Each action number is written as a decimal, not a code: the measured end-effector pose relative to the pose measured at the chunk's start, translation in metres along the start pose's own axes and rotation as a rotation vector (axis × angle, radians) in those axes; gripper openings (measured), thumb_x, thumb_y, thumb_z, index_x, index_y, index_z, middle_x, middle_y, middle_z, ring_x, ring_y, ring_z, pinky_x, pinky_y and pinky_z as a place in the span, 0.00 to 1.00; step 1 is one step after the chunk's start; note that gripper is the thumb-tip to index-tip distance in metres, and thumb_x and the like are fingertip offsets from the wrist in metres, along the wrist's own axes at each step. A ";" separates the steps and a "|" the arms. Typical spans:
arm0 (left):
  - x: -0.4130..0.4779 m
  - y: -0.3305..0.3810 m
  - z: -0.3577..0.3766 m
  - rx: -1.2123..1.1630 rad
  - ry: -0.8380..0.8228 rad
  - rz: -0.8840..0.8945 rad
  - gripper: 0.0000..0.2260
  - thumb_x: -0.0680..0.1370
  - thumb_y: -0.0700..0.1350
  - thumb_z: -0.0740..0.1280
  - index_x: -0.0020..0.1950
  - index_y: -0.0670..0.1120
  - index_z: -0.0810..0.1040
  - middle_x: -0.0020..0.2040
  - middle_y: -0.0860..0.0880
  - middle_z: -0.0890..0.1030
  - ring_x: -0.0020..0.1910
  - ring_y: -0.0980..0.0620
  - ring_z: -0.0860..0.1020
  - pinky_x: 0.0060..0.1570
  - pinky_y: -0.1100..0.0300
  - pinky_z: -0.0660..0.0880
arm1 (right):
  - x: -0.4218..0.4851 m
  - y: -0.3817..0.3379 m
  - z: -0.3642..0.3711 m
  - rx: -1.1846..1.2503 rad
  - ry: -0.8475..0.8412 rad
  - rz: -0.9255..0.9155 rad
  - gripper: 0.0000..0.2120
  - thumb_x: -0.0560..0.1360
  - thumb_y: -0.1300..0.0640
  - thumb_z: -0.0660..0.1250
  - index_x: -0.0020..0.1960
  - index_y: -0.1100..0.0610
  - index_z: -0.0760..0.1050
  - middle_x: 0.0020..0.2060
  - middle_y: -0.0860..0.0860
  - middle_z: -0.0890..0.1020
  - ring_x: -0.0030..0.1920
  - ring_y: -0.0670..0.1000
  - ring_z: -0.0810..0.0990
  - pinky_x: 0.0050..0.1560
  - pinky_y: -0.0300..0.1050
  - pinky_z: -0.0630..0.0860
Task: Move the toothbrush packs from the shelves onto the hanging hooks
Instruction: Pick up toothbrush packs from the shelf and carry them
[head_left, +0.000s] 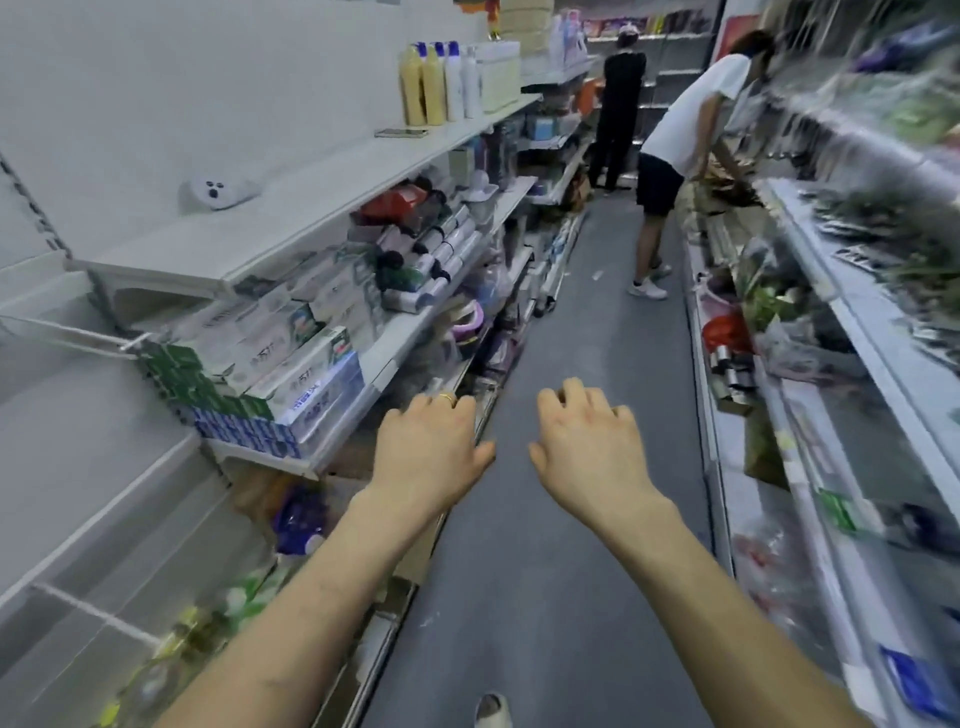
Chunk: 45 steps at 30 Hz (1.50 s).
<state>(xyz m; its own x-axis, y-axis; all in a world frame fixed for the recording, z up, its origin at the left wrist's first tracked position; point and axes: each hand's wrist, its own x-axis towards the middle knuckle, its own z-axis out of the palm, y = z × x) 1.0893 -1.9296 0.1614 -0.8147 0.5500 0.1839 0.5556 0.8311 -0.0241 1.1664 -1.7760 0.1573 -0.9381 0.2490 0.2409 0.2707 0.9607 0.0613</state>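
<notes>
Both hands empty, left hand (427, 451), right hand (587, 446), fingers loosely curled

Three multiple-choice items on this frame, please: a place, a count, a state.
1. The stacked boxes sit on: A the left-side shelf; B the floor; C the right-side shelf.
2. Other people down the aisle: A none; B two; C four.
3. The left hand and right hand hold: A a bottle; B nothing; C a pack each.
Answers: A, the boxes fill that shelf; B, a person in white and a person in black; B, both hands reach out empty.
</notes>
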 end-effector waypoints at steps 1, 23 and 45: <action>0.029 0.007 0.009 -0.007 -0.007 0.013 0.19 0.80 0.63 0.61 0.58 0.49 0.74 0.58 0.49 0.78 0.62 0.44 0.77 0.51 0.50 0.73 | 0.021 0.014 0.008 -0.012 -0.021 0.014 0.13 0.74 0.50 0.71 0.55 0.55 0.75 0.52 0.55 0.77 0.52 0.61 0.79 0.43 0.53 0.67; 0.594 0.240 0.128 -0.150 -0.227 0.399 0.23 0.78 0.62 0.68 0.67 0.50 0.74 0.64 0.49 0.78 0.63 0.44 0.77 0.51 0.51 0.74 | 0.410 0.383 0.141 0.000 -0.299 0.413 0.23 0.81 0.46 0.67 0.70 0.55 0.68 0.66 0.56 0.74 0.67 0.62 0.75 0.57 0.58 0.75; 1.141 0.365 0.227 -0.181 -0.053 0.637 0.24 0.76 0.60 0.71 0.67 0.51 0.71 0.64 0.51 0.75 0.60 0.45 0.76 0.42 0.52 0.71 | 0.838 0.665 0.245 -0.072 -0.174 0.671 0.25 0.78 0.42 0.68 0.69 0.53 0.68 0.63 0.55 0.75 0.64 0.61 0.77 0.56 0.59 0.76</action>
<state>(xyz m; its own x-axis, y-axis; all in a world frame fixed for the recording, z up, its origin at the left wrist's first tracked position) 0.3254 -0.9799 0.1395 -0.3223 0.9363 0.1393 0.9466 0.3178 0.0542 0.5079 -0.8984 0.1630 -0.5824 0.8078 0.0911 0.8120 0.5833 0.0188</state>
